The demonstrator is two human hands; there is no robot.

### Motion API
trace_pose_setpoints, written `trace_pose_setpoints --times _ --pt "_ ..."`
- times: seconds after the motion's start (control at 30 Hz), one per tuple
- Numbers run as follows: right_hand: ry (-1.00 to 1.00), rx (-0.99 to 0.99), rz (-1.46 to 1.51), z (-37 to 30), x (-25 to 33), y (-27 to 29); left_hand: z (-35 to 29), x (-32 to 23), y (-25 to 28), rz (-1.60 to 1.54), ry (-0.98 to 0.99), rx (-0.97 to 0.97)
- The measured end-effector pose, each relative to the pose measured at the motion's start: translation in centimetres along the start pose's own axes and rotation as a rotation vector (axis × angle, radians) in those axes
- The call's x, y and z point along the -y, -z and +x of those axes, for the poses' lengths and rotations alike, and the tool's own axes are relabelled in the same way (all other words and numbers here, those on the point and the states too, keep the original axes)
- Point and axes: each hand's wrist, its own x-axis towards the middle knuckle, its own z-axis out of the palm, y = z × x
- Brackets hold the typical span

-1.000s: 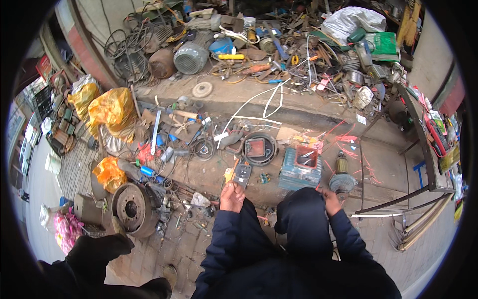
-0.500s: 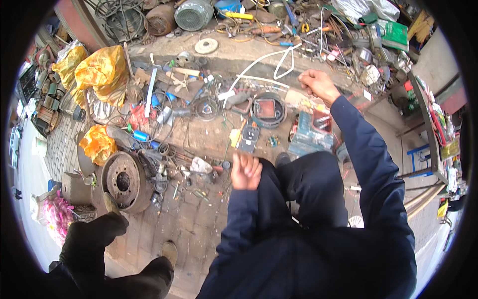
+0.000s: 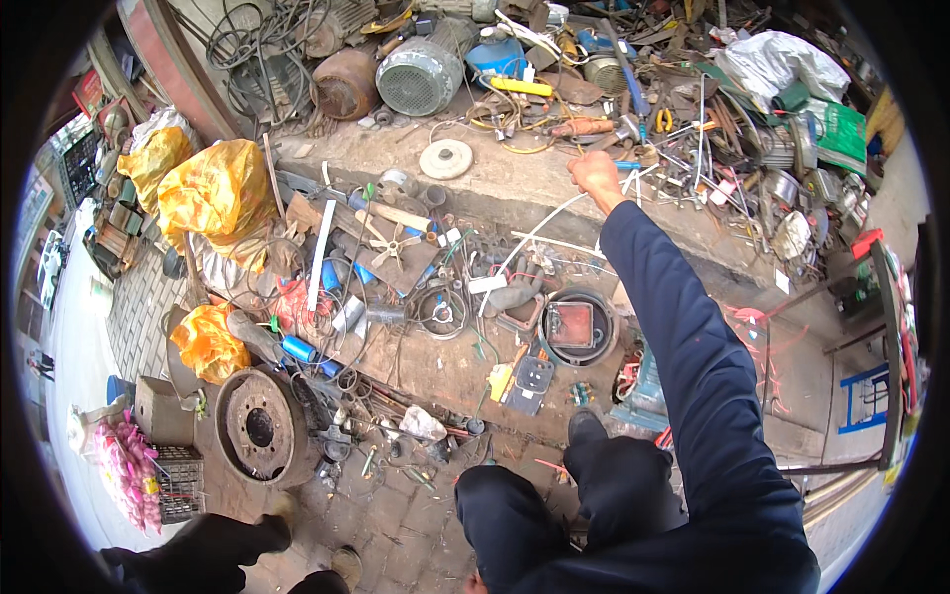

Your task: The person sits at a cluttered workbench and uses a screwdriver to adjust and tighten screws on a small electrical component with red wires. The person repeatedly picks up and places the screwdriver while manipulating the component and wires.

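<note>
My right hand [image 3: 595, 179] reaches out over the far concrete ledge, fingers curled together; whatever they may hold is too small to make out. Right beside it lie a blue-handled tool [image 3: 626, 165] and a tool with an orange-red grip [image 3: 582, 128]. A bent white strip [image 3: 532, 239] runs from near this hand down to a small white block [image 3: 487, 284]. Only a sliver of my left hand [image 3: 475, 584] shows at the lower edge, its fingers hidden. Below my right forearm sits a round dark tub [image 3: 604, 317] with a reddish square piece inside.
Motors [image 3: 420, 77], wires and scrap metal crowd the ledge, with a pale round disc [image 3: 445, 158] near its edge. At left are yellow bags [image 3: 218, 193] and a rusty wheel rim [image 3: 259, 428]. Another person's dark-trousered leg [image 3: 203, 554] is at lower left.
My right hand has stretched farther forward to the tools on the ledge. My left hand has dropped back almost out of sight. The view has shifted toward the ledge.
</note>
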Motion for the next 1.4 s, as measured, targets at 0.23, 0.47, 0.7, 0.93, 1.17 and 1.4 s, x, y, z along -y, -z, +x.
trace_pose_setpoints --times 0.23,0.47,0.7,0.93,1.17,1.4 --pt "-0.019 -0.103 -0.110 7.5 -2.5 -7.5 7.0 -9.1 1.9 -0.003 0.203 -0.042" --pt "-0.018 -0.076 -0.212 12.0 -2.2 -12.0 13.6 -15.8 2.8 0.046 0.197 -0.099" --pt "0.085 -0.064 -0.288 15.4 -2.6 -15.3 16.7 -18.8 2.6 0.098 0.237 -0.122" --pt "0.248 -0.065 -0.446 20.7 -5.7 -20.1 17.3 -20.3 3.6 0.133 0.311 -0.147" --pt "0.592 -0.350 -0.636 31.6 -16.7 -26.1 11.9 -18.9 3.7 0.096 0.477 -0.204" --pt "0.070 -0.105 -0.500 33.8 -16.7 -24.5 5.4 -16.5 2.4 0.057 0.673 -0.244"
